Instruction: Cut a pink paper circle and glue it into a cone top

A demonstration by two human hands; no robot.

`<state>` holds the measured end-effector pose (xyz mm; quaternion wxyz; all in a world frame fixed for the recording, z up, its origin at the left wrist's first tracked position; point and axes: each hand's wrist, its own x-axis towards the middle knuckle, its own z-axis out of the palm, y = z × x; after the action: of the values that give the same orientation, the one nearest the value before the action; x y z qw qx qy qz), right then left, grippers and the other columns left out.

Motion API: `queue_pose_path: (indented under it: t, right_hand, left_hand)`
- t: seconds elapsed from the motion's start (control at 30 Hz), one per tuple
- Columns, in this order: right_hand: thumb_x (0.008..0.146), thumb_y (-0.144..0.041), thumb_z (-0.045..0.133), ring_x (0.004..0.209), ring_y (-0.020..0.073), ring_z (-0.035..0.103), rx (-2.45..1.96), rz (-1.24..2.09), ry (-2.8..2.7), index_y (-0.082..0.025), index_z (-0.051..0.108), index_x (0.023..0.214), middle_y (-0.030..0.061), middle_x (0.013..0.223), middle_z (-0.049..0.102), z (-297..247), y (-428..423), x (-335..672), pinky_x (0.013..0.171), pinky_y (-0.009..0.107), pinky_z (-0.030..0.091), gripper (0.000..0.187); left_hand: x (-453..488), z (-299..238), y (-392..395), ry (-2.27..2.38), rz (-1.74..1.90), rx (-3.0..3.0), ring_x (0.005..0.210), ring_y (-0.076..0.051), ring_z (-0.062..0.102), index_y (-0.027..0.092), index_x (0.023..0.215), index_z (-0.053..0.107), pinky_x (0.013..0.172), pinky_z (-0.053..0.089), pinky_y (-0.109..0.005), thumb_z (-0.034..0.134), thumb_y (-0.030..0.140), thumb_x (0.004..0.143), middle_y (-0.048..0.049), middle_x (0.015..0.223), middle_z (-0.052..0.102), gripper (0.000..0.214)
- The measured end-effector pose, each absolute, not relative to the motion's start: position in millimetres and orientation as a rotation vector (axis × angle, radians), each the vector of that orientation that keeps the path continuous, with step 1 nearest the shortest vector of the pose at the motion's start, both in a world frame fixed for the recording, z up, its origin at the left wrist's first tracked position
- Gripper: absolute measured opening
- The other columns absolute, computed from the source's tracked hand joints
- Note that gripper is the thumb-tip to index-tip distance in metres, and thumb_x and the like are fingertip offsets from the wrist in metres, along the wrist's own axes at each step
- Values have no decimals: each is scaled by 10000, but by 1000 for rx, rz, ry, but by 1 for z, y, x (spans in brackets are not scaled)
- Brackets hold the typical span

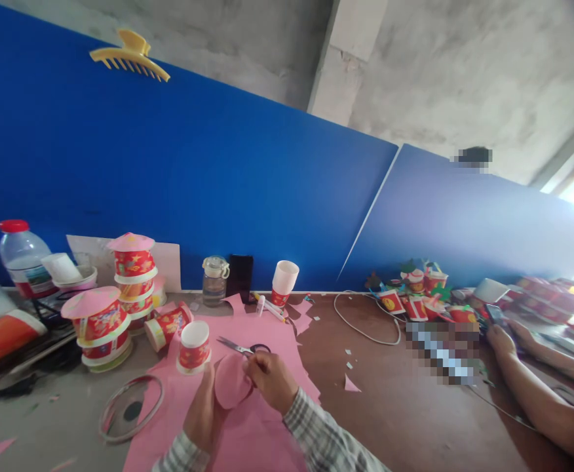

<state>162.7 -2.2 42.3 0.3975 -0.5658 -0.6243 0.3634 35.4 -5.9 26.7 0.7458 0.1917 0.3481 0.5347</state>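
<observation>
My left hand (202, 413) and my right hand (270, 380) both pinch a round pink paper disc (232, 381), held just above a large pink paper sheet (248, 432) on the table. Both hands are closed on the disc's edges. Black-handled scissors (242, 347) lie on the sheet just beyond my right hand. An upright red-and-white paper cup (194, 347) stands next to my left hand.
Stacks of red cups with pink paper lids (101, 328) stand at the left, near a water bottle (21, 259) and a round glass lid (130, 408). Another person's arm (537, 393) rests at the right by a pile of cups (422, 295). A white cable (365, 331) crosses the table.
</observation>
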Motion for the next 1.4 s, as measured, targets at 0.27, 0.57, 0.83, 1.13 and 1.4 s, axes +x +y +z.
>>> queue_pose_path:
  t: [0.27, 0.57, 0.83, 1.13, 1.4]
  right_hand:
    - [672, -289, 499, 426, 140, 488, -1537, 595, -1472, -219, 489, 446, -52, 408, 476, 52, 15, 176, 409, 193, 341, 237]
    - [719, -254, 513, 568, 169, 526, -1634, 104, -1544, -191, 577, 547, 25, 621, 597, 69, 70, 156, 516, 229, 316, 195]
    - [811, -255, 466, 657, 181, 522, -1528, -201, -1788, -179, 626, 696, 43, 725, 594, 65, 100, 123, 606, 254, 306, 211]
    - [844, -243, 442, 804, 199, 523, -1181, -349, -2136, -254, 595, 800, 18, 833, 603, 68, 68, 97, 770, 318, 350, 160]
    - [766, -246, 499, 997, 255, 501, -936, -310, -2260, -285, 567, 863, 42, 1003, 558, 66, 41, 107, 934, 460, 317, 125]
  left_hand:
    - [-4, 49, -20, 1250, 1404, 1321, 700, -290, 584, 279, 811, 600, 591, 495, -411, 551, 582, 463, -82, 858, 641, 465]
    - [-59, 21, 42, 1728, 1375, 1903, 948, -337, 465, 151, 1021, 435, 807, 376, -501, 511, 519, 485, -156, 991, 541, 655]
    - [-44, 8, 61, 1724, 1352, 1935, 906, -327, 506, 153, 1018, 426, 756, 422, -460, 608, 432, 423, -139, 953, 574, 682]
    - [-38, 7, 60, 1601, 1402, 2002, 741, -273, 571, 206, 935, 466, 632, 466, -399, 599, 316, 476, -57, 777, 621, 491]
    - [-32, 12, 56, 1565, 1441, 2074, 660, -251, 565, 192, 796, 537, 600, 461, -383, 556, 170, 445, -51, 673, 622, 353]
